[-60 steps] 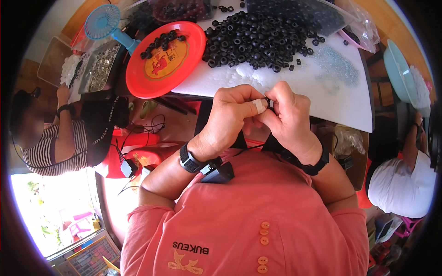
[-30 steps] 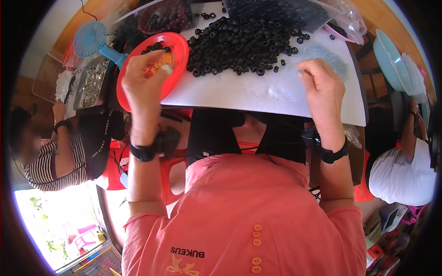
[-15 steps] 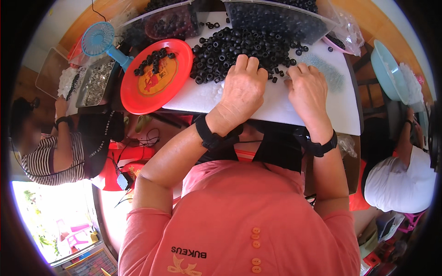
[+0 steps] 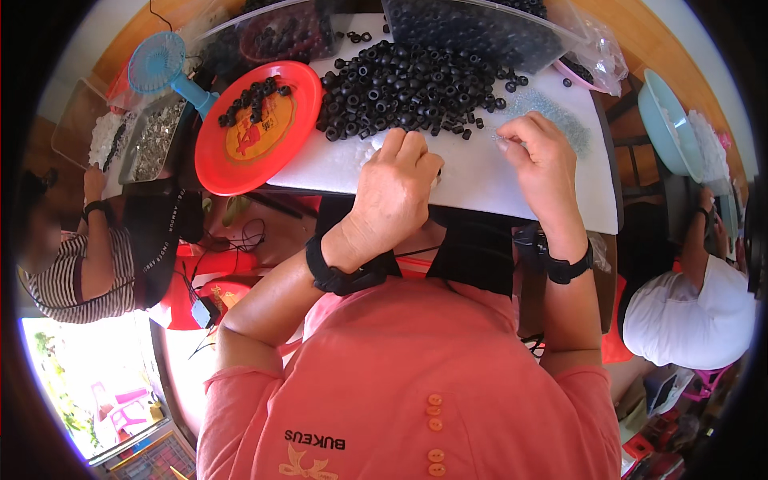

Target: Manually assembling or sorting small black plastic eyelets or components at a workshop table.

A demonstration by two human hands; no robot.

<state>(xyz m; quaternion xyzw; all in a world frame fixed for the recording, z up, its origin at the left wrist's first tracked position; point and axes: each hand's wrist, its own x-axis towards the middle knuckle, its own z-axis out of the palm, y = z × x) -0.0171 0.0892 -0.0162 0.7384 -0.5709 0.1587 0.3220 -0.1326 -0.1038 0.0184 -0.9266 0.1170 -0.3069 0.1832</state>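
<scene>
A heap of small black rings (image 4: 408, 80) lies on a white board (image 4: 488, 188) in front of me. My left hand (image 4: 396, 188) rests knuckles-up at the near edge of the heap, fingers curled down; what is under them is hidden. My right hand (image 4: 540, 156) is on the board to the right. Its thumb and forefinger pinch at a scatter of tiny clear pieces (image 4: 564, 120); whether one is between them is too small to see. A red plate (image 4: 240, 164) to the left holds several black rings.
Clear bags of black rings (image 4: 472, 24) lie at the back. A blue hand fan (image 4: 164, 64) and a tray of metal parts (image 4: 152, 140) are at the far left, a teal bowl (image 4: 668, 120) at the right. Seated people flank me: striped shirt (image 4: 72, 272), white shirt (image 4: 688, 312).
Two seconds ago both hands were joined near my chest. The left hand then went to the red plate and came back to the ring heap. The right hand reached out to the clear pieces.
</scene>
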